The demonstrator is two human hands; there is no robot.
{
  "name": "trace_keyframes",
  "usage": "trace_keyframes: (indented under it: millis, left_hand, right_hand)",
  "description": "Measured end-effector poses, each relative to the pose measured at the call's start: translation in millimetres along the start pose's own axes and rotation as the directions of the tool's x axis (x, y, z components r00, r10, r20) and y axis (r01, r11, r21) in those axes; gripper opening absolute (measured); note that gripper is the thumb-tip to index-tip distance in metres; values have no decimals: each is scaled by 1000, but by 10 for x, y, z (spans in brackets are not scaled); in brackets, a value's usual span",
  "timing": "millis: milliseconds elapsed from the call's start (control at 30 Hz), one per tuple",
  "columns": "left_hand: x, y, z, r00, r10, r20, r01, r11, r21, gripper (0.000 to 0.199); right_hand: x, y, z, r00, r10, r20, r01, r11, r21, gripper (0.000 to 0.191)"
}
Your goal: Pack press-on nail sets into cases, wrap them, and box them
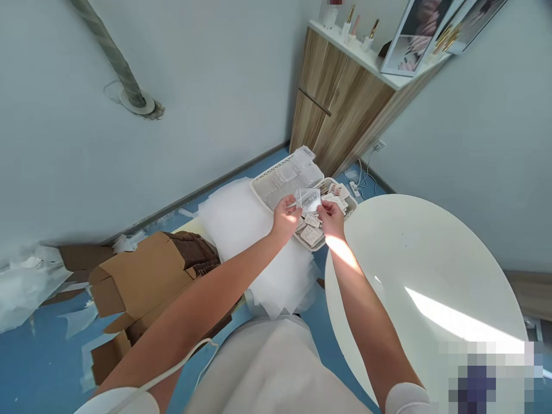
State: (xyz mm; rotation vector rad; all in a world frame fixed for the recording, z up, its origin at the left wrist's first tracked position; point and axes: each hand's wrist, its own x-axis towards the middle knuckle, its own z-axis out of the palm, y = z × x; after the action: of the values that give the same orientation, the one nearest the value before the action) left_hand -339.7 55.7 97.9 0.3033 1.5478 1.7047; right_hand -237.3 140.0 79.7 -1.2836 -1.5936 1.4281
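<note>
Between my two hands is a small clear plastic box (309, 199), held above the baskets. My left hand (286, 217) grips its left side, and my right hand (332, 217) pinches its right edge. Just behind it, a white basket (259, 183) holds several clear plastic boxes (287, 175). Below and to the right, a second white basket (352, 208) holds several small printed cards (311, 234), partly hidden by my hands. A pile of white translucent sheets (241, 221) lies under and in front of my left forearm.
A round white table (414, 247) stands on the right. Open cardboard boxes (142, 276) lie at the left, beside plastic bags (32, 282). A wooden cabinet (340, 98) stands in the corner, with a power strip and cords (356, 187) on the floor beside it.
</note>
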Motion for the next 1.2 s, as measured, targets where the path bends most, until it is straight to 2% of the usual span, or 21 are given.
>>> trace_keyframes:
  millis: [133, 267, 400, 533, 633, 733, 867, 967, 1100, 1200]
  left_hand:
    - [-523, -20, -236, 998, 68, 15, -68, 997, 26, 44]
    - [-989, -128, -405, 992, 34, 123, -37, 999, 23, 52]
    - [-1365, -267, -460, 963, -53, 263, 40, 998, 54, 58]
    - [-1635, -387, -420, 911, -98, 400, 83, 995, 53, 63]
    - [-1778, -445, -332, 864, -156, 479, 134, 988, 81, 64]
    - [-1888, -497, -188, 801, -209, 560, 176, 978, 114, 64]
    - [-2019, -632, 71, 720, -251, 647, 200, 968, 153, 65]
    - [-2125, -795, 288, 668, -278, 690, 178, 960, 214, 63]
    - [-2250, -999, 591, 629, -280, 725, 112, 956, 272, 56]
    - [-2313, -1089, 810, 645, -289, 707, 96, 949, 301, 56]
  right_hand:
    - [-648, -51, -91, 997, 76, 4, -76, 990, 115, 33]
    - [-1318, -22, -287, 996, 93, -15, -88, 975, 205, 34]
    - [-1895, 10, -570, 992, 118, -51, -102, 962, 252, 37]
    - [-2296, 46, -883, 985, 174, -13, -163, 945, 283, 40]
    - [-2489, 100, -1092, 983, 181, -14, -170, 943, 285, 41]
    - [-2626, 167, -1290, 982, 169, -89, -140, 952, 271, 42]
    - [-2767, 269, -1601, 969, 177, -171, -132, 960, 247, 43]
    - [-2847, 371, -1883, 964, 162, -209, -121, 973, 198, 33]
    - [-2898, 536, -2266, 966, 165, -201, -131, 976, 172, 22]
    - [-2905, 671, -2510, 968, 169, -187, -141, 978, 154, 20]
